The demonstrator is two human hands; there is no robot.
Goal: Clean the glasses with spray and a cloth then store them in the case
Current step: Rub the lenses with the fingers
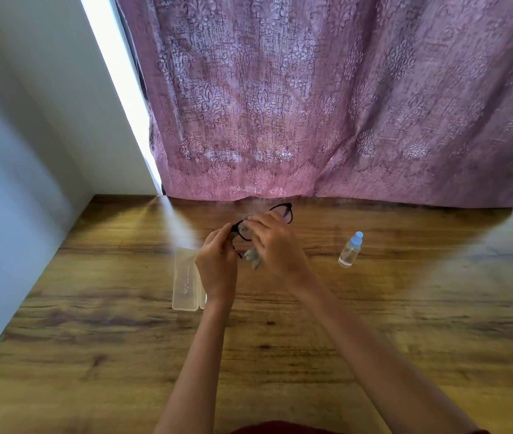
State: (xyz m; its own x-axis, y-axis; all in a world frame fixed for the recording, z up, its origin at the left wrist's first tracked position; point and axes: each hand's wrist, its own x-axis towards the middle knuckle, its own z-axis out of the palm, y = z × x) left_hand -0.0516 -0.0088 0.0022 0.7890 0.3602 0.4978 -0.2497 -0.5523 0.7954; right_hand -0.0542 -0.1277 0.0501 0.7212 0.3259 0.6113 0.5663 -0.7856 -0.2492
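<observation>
One pair, glasses [281,214] pinched by left hand [217,267], cloth [254,260] in right hand [275,242]

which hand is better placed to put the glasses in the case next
Left, probably: the left hand pinches the glasses and the case lies just beside it; the right hand holds the cloth.

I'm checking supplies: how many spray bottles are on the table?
1. The spray bottle sits on the wooden table, to the right of the right hand; none seems hidden.
</observation>
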